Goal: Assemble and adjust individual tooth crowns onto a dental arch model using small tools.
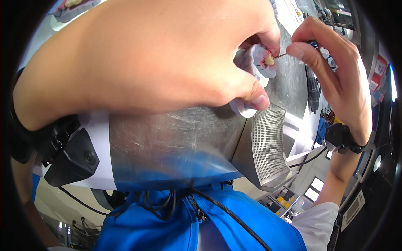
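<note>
My left hand (167, 58) fills the upper middle of the view, its thumb and fingers closed round a grey dental model (251, 58). Pink gum and a yellowish tooth crown (269, 61) show on the model's right side. A paler base part sticks out under my left thumb. From the right, my right hand (339, 67) pinches a thin metal dental instrument (280, 56) between thumb and forefinger. Its tip meets the crown, or lies just beside it; I cannot tell which. My left palm hides the model's far side.
Below my hands lies a scratched metal worktop (167, 142), with a raised perforated metal grille (270, 142) at its near right. Another dental model (75, 10) sits at the upper left. A dark handpiece (313, 90) stands beyond the instrument. Black cables (226, 215) cross my blue apron.
</note>
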Available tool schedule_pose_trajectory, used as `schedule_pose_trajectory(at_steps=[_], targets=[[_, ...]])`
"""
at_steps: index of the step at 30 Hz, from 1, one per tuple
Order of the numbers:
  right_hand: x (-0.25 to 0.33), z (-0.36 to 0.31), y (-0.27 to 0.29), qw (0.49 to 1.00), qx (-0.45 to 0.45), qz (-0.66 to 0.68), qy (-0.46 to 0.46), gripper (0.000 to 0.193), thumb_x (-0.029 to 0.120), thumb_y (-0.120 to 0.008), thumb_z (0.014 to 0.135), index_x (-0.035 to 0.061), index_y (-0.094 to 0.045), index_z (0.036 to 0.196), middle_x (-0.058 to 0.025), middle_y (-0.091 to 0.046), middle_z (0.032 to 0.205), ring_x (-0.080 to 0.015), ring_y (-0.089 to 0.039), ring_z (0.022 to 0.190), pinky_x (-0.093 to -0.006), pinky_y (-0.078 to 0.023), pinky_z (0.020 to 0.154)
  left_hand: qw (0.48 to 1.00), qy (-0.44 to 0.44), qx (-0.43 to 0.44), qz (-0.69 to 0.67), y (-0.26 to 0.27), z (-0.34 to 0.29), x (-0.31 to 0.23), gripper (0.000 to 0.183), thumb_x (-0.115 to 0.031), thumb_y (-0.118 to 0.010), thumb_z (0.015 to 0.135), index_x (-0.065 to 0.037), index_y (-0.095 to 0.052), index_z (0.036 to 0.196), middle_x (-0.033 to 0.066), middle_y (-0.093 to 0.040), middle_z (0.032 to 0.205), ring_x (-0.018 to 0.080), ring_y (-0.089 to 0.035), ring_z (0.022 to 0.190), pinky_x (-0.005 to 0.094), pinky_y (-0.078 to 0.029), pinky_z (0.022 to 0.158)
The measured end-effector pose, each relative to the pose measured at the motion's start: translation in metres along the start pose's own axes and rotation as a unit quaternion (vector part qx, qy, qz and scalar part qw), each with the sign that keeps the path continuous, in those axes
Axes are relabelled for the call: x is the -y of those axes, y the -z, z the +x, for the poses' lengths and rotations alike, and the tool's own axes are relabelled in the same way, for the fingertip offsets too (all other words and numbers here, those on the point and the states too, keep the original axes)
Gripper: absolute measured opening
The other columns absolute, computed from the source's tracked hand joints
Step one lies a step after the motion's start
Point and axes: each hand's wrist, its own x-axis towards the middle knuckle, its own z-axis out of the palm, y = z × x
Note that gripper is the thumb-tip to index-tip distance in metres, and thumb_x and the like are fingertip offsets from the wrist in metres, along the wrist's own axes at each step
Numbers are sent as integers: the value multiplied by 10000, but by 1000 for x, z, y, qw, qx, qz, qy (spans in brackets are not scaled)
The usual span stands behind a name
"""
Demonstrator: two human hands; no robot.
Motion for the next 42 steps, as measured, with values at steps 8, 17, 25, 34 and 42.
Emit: schedule_pose_trajectory(at_steps=[8,17,25,34,42], targets=[[-2,1,12,978,56,38,-196,233,174,-752,925,-18,-630,972,-90,-639,886,-176,-628,832,-302,-474,769,1000,-22,9,9,3,-9,4,377,-131,-735,830,69,-655,1139,239,-692,955,375,-676,917,399,-523,827],[-7,14,3,994,-56,44,85,279,232,-680,979,-35,-600,959,-105,-602,860,-216,-594,793,-324,-477,777,1000,-9,-1,26,19,-36,14,381,-134,-738,830,66,-653,1143,236,-691,965,375,-675,924,399,-523,832],[-15,12,9,993,-21,21,113,264,220,-698,950,-25,-605,980,-115,-619,876,-276,-575,768,-336,-458,728,999,-27,5,34,41,-46,30,385,-136,-740,831,64,-651,1146,234,-691,974,374,-674,931,400,-523,837],[-9,13,16,995,74,-66,9,268,238,-689,958,-20,-620,943,-103,-588,834,-300,-545,712,-336,-458,692,999,-32,4,39,32,-36,30,389,-139,-743,831,62,-649,1150,232,-691,983,374,-672,939,401,-522,842],[-21,17,10,988,-24,53,146,208,75,-776,833,-25,-625,936,-131,-639,865,-310,-645,790,-365,-486,716,998,-32,0,50,39,-45,28,392,-142,-745,831,60,-647,1153,229,-691,992,373,-671,946,401,-522,847]])
